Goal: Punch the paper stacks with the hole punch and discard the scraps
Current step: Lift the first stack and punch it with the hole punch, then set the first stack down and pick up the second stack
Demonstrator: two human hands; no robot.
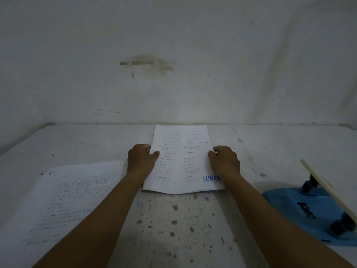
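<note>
A stack of printed white paper (181, 161) with a blue "LUNAS" stamp lies in the middle of the speckled counter. My left hand (142, 158) grips its left edge, thumb on top. My right hand (225, 160) grips its right edge the same way. The stack's near edge bows slightly off the surface. A blue hole punch (309, 211) with a cream lever handle sits at the right, apart from both hands. A second paper stack (67, 202) lies flat at the left, with small dark holes near its top corner.
The pale speckled counter (173, 219) runs back to a stained white wall (173, 74). The held stack's far edge nearly touches the wall. Small dark specks dot the counter surface in front of me.
</note>
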